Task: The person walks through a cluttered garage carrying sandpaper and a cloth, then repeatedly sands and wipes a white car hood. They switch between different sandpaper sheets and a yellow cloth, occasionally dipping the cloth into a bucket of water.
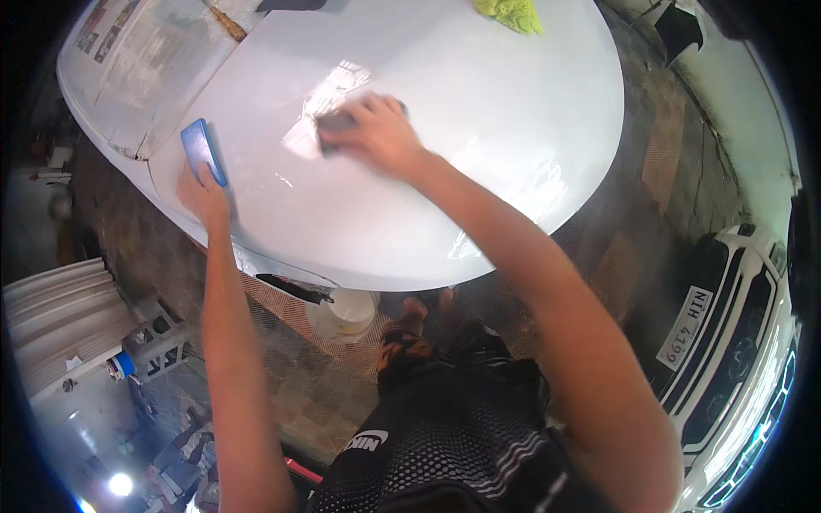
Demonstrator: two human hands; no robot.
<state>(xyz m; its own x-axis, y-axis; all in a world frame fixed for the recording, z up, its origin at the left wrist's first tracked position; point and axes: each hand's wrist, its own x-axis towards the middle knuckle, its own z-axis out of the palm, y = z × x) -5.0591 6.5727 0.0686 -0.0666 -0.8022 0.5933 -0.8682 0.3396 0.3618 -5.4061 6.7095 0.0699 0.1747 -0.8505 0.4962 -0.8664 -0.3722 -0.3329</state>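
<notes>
A glossy white car hood (410, 231) fills the middle of the head view, with bright reflections on it. My right hand (380, 132) is closed round a dark block (336, 130) and presses it on the hood; motion smears both. Further left, my left hand (203, 195) grips a flat blue rectangular block (203, 152) near the hood's left edge. Its fingers are partly hidden. A crumpled yellow-green cloth (510, 13) lies on the far part of the hood.
Beneath the hood's near edge stands a white bucket (346, 312), close to my feet. A white car (735, 342) is parked at the right. At the far left, a handled tool (227, 23) rests by the windshield (145, 77). Grey metal parts (154, 346) lie at the lower left.
</notes>
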